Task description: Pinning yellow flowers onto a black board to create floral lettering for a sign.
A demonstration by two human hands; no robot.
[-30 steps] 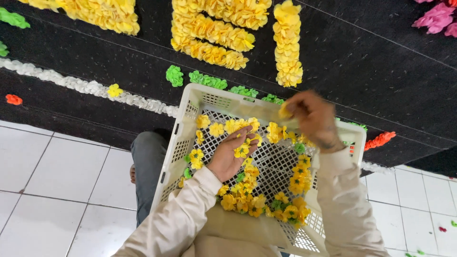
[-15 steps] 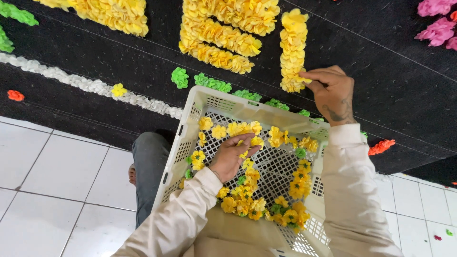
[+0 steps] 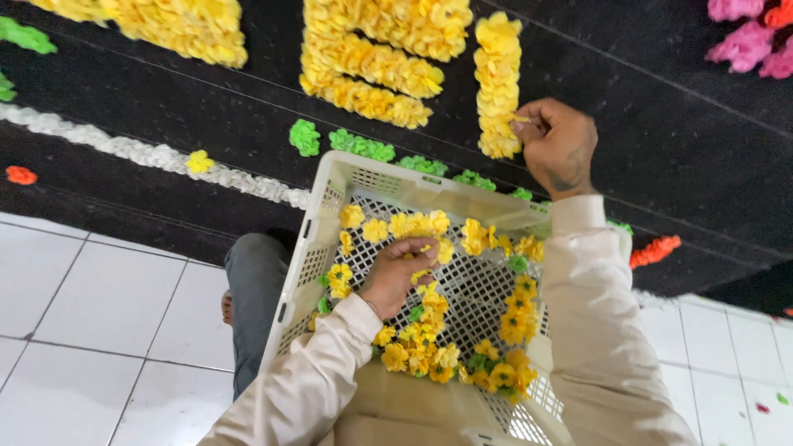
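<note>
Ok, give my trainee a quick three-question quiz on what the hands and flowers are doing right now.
1. True or false: the right hand is inside the crate.
2. Which hand picks among the loose yellow flowers in the crate?
A. left hand
B. right hand
C. neither
3. Fill in: the right hand pinches a flower at the lower end of the upright yellow flower strip on the ____ mat.

Key:
1. False; it is out over the mat.
2. A
3. black
</note>
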